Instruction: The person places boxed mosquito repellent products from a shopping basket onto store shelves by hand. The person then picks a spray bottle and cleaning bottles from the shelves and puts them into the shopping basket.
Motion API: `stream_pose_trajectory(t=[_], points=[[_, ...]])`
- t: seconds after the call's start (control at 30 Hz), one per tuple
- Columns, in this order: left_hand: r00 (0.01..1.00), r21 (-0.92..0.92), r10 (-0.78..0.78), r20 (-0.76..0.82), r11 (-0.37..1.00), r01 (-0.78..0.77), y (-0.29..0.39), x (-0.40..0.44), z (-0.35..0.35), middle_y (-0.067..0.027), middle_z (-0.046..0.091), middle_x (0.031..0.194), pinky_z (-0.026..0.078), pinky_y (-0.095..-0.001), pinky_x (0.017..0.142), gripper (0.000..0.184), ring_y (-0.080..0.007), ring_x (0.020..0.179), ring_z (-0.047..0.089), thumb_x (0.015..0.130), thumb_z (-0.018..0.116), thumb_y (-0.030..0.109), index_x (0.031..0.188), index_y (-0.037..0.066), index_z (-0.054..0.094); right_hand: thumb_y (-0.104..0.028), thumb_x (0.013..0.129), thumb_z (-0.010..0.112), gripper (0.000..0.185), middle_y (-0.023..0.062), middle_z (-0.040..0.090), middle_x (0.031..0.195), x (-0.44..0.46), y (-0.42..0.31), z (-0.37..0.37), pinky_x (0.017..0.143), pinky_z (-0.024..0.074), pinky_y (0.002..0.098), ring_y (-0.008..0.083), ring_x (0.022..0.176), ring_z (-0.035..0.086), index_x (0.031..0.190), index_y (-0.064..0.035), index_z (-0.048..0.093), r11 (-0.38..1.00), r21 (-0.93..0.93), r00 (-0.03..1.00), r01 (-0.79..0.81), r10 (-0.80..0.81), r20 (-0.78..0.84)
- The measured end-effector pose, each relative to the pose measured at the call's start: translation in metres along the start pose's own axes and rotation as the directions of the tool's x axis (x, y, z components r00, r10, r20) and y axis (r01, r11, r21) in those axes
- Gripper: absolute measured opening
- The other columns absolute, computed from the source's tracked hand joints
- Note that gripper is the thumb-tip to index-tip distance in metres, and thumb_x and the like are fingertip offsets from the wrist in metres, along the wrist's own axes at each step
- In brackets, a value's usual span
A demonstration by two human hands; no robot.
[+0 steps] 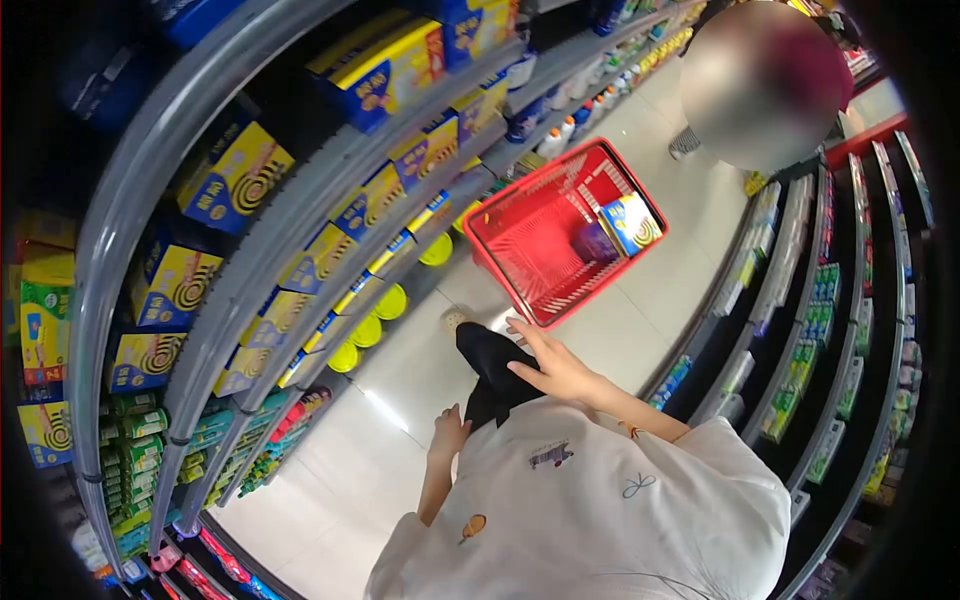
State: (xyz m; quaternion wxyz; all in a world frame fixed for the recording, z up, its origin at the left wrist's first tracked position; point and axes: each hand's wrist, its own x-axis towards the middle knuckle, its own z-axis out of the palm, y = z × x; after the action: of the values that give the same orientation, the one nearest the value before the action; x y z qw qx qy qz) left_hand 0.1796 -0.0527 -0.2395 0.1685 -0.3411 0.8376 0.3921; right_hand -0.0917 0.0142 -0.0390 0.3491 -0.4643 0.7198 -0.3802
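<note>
A red shopping basket [492,262] stands in the aisle ahead of me. Inside it, toward the right end, are a yellow, white and blue box [632,224] and a dark purple item [595,243] whose kind I cannot make out. My right hand [553,366] is stretched forward with fingers apart, just short of the basket's near rim; whether a fingertip touches it is unclear. By my left hip hangs my left hand [451,431], its fingers loose and nothing visible in them.
Shelves on the left hold several blue-and-yellow boxes with a spiral print [235,178]. Yellow-green round tubs [367,330] sit low beside the floor. Curved shelves with packaged goods [790,390] line the right side. A person [765,85], blurred, is farther along the aisle.
</note>
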Motion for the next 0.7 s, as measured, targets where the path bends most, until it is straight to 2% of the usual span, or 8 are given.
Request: stream_pose_trajectory(t=[0.13,0.23,0.3,0.37,0.43,0.63,0.67,0.7], points=[[0.969,-0.030,-0.008,0.245,0.999,0.016,-0.002,0.004,0.024,-0.0280,0.057,0.100,0.047,-0.0502,0.079,0.052,-0.0441,0.094,0.056,0.083,0.057,0.028,0.123,-0.001,0.043,-0.021,0.087,0.059,0.051,0.0152,0.054,0.116,-0.032,0.044,-0.012,0.081,0.0463,0.0330,0.0214,0.091,0.059,0.130,-0.0009,0.038,0.910,0.367,0.979,-0.193,0.203,0.012],[0.957,0.050,-0.031,0.290,0.999,0.018,0.002,0.043,0.011,-0.0268,0.053,0.117,0.040,-0.0462,0.094,0.056,-0.0387,0.110,0.051,0.085,0.055,0.032,0.128,-0.001,0.040,-0.029,0.093,0.049,0.041,0.0114,0.056,0.116,-0.040,0.064,-0.033,0.083,0.0448,0.0307,0.0185,0.095,0.058,0.125,-0.0025,0.047,0.722,0.630,0.945,-0.285,0.322,0.059],[0.990,0.066,-0.093,0.107,0.994,0.086,0.049,0.063,-0.044,-0.0279,0.051,0.119,0.039,-0.0465,0.095,0.055,-0.0389,0.111,0.050,0.086,0.054,0.026,0.129,-0.003,0.037,-0.043,0.094,0.039,0.051,0.0106,0.056,0.116,-0.035,0.068,-0.060,0.085,0.0448,0.0333,0.0191,0.099,0.058,0.125,-0.0028,0.045,0.621,0.733,0.947,-0.277,0.304,0.100],[0.969,-0.142,-0.040,-0.243,0.990,0.005,0.075,0.082,-0.072,-0.0264,0.050,0.122,0.040,-0.0401,0.095,0.054,-0.0379,0.113,0.050,0.086,0.055,0.025,0.130,-0.002,0.039,-0.051,0.094,0.034,0.059,0.0112,0.057,0.117,-0.023,0.080,-0.092,0.086,0.0453,0.0352,0.0207,0.100,0.058,0.126,-0.0026,0.044,0.477,0.856,0.967,-0.200,0.239,0.093],[0.927,-0.322,-0.091,-0.363,0.946,-0.034,0.106,0.105,-0.093,-0.0230,0.056,0.115,0.043,-0.0361,0.089,0.049,-0.0315,0.104,0.057,0.087,0.056,0.023,0.128,-0.001,0.043,-0.059,0.092,0.027,0.068,0.0123,0.056,0.118,-0.009,0.101,-0.134,0.086,0.0460,0.0355,0.0226,0.101,0.058,0.128,-0.0036,0.042,0.428,0.882,0.958,-0.197,0.275,0.081],[0.970,-0.645,-0.070,-0.232,0.758,-0.100,0.222,0.198,-0.070,-0.0111,0.062,0.103,0.044,-0.0278,0.083,0.041,-0.0185,0.097,0.058,0.090,0.054,0.021,0.124,0.000,0.048,-0.068,0.086,0.028,0.082,0.0133,0.055,0.121,0.017,0.221,-0.273,0.089,0.0441,0.0369,0.0233,0.106,0.056,0.129,0.0002,0.039,0.268,0.945,0.942,-0.187,0.323,0.094],[0.971,-0.639,0.029,-0.239,0.748,-0.179,0.234,0.225,-0.042,-0.0098,0.060,0.106,0.045,-0.0277,0.083,0.041,-0.0181,0.097,0.058,0.090,0.054,0.021,0.125,0.001,0.047,-0.063,0.087,0.038,0.077,0.0142,0.055,0.121,0.022,0.248,-0.289,0.090,0.0428,0.0355,0.0221,0.107,0.055,0.126,0.0029,0.042,0.368,0.887,0.846,-0.280,0.531,0.047],[0.960,-0.627,0.125,-0.250,0.735,-0.259,0.249,0.252,-0.019,-0.0085,0.059,0.108,0.045,-0.0276,0.083,0.041,-0.0178,0.097,0.057,0.090,0.054,0.020,0.126,0.002,0.046,-0.057,0.088,0.042,0.072,0.0146,0.055,0.120,0.034,0.278,-0.303,0.090,0.0425,0.0346,0.0210,0.107,0.055,0.125,0.0038,0.044,0.545,0.762,0.848,-0.350,0.530,0.009]])
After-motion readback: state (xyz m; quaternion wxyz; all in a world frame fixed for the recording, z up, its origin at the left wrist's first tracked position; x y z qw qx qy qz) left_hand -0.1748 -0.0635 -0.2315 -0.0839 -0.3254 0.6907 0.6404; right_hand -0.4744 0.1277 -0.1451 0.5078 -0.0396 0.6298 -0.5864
